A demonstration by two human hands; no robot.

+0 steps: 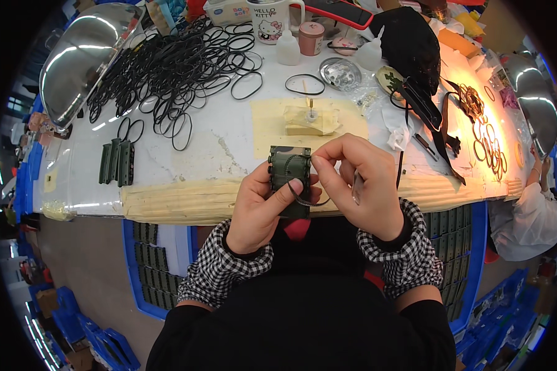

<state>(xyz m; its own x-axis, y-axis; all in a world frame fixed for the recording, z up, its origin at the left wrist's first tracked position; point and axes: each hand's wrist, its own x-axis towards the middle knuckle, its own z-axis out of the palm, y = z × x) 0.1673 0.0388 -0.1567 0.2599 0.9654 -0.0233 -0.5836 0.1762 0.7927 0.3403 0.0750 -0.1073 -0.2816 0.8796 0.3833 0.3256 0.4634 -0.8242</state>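
My left hand (254,207) grips a dark green casing (286,166) with a camouflage patch at its top and notched sides. Its thumb presses on the front face. A thin black rubber band (302,201) lies against the casing, part of it hanging in a loose loop between my hands. At the casing's upper right edge, my right hand (366,188) is closed in a pinch of thumb and forefinger on the band. The exact pinch point is partly hidden by the fingertips.
A heap of black rubber bands (179,68) covers the table's back left, above several green casings (116,162). A taped block with a small upright pin (311,120) stands straight ahead. Blue trays (130,260) of green parts sit below the table edge. A co-worker's sleeve (523,216) shows at right.
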